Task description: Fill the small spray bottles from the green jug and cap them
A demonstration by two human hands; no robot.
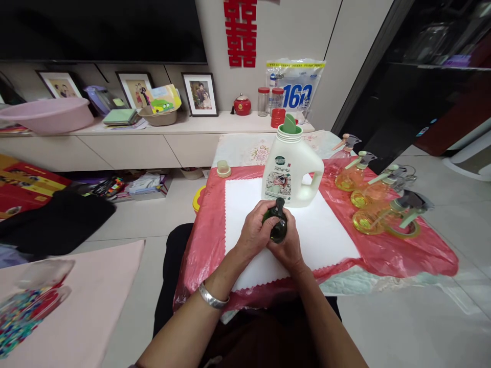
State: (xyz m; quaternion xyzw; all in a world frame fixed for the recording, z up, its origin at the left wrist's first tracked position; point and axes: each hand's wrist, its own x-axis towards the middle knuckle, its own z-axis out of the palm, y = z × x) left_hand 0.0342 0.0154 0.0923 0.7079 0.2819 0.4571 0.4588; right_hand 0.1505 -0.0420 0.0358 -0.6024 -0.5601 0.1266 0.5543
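A small dark green bottle (279, 231) with a black pump top is held over the front of the white sheet. My left hand (255, 225) wraps its left side, thumb across the front. From the right and below, my right hand (290, 246) closes round it. Just beyond my hands stands a large white jug (273, 157) with a side handle and a printed label. Its mouth is uncapped and a green spout (290, 125) shows in it. A pale, translucent cap (223, 168) rests left of the jug, near the table's edge.
Several clear spray bottles with yellow liquid (367, 222) line the right side, beside a tape roll (410, 231). Red plastic film (205, 250) covers the table under the white sheet (241, 204). Behind, a cabinet (130, 148) carries jars, frames and a pink basin (49, 116).
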